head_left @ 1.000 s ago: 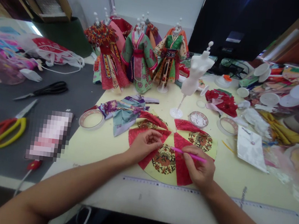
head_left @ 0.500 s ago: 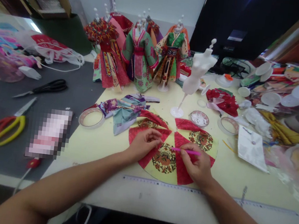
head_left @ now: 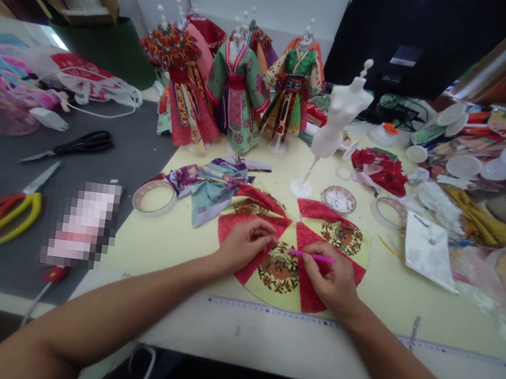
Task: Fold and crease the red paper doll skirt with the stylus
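Note:
My right hand (head_left: 332, 277) pinches a slim pink pen-like tool (head_left: 322, 258) between thumb and fingers. Its tip points left, over a patterned panel of a round piece of cloth (head_left: 312, 289). That cloth is made of red and pale yellow-green wedges with dark floral medallions and lies flat on the table. Resting on its left side, my left hand (head_left: 246, 247) has its fingers curled and the thumb close to the forefinger. What may be between those fingertips is too small to make out. A ruler (head_left: 266, 309) lies along the near edge of the cloth.
Behind the cloth stand a bare white mannequin (head_left: 343, 114) and several dressed doll forms (head_left: 237, 95). Tape rolls (head_left: 155, 198) and folded purple-blue fabric (head_left: 211, 187) lie close by. Red-and-yellow scissors (head_left: 12, 215) and black scissors (head_left: 78, 145) are left; fabric scraps (head_left: 485, 212) are heaped right.
The pink tool and my right fingers have shifted very slightly left. My left hand stays almost where it was on the cloth. The whole view has tilted a little.

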Action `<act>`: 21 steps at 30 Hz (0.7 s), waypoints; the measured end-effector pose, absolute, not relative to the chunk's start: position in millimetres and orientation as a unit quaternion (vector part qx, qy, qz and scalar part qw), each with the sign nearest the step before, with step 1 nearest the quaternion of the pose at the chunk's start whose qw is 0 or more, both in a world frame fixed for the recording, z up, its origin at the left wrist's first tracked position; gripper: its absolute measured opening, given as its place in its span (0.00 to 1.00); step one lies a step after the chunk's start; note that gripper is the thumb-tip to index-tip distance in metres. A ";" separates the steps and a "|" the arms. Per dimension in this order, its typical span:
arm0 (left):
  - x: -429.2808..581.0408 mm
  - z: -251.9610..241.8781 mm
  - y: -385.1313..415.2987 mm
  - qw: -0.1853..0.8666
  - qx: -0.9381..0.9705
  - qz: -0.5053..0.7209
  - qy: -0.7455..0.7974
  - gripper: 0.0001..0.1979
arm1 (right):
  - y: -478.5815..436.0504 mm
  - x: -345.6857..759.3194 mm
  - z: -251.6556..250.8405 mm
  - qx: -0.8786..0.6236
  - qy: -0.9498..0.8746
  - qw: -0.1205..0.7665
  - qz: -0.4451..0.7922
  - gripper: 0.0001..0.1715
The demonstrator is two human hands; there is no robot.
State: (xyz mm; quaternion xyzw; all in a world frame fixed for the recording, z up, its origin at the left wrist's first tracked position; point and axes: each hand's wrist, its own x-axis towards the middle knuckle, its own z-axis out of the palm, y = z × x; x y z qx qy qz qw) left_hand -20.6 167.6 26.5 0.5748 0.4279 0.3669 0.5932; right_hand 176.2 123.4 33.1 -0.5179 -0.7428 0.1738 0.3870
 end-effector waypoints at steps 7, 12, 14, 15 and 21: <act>-21.5 22.9 166.9 0.543 0.630 0.368 0.416 0.05 | 125.3 176.3 32.5 -0.521 -0.745 0.384 0.162 0.05; -23.2 24.9 165.0 0.467 0.699 0.355 0.410 0.06 | 125.4 176.1 32.6 -0.524 -0.745 0.380 0.160 0.05; -23.4 26.2 164.4 0.438 0.721 0.347 0.409 0.06 | 125.5 176.3 32.3 -0.525 -0.745 0.378 0.160 0.05; -23.4 26.5 164.1 0.426 0.731 0.344 0.408 0.06 | 125.6 176.4 32.0 -0.526 -0.745 0.377 0.161 0.05; -23.3 24.1 163.7 0.371 0.774 0.334 0.389 0.08 | 125.8 176.9 31.1 -0.532 -0.741 0.377 0.159 0.05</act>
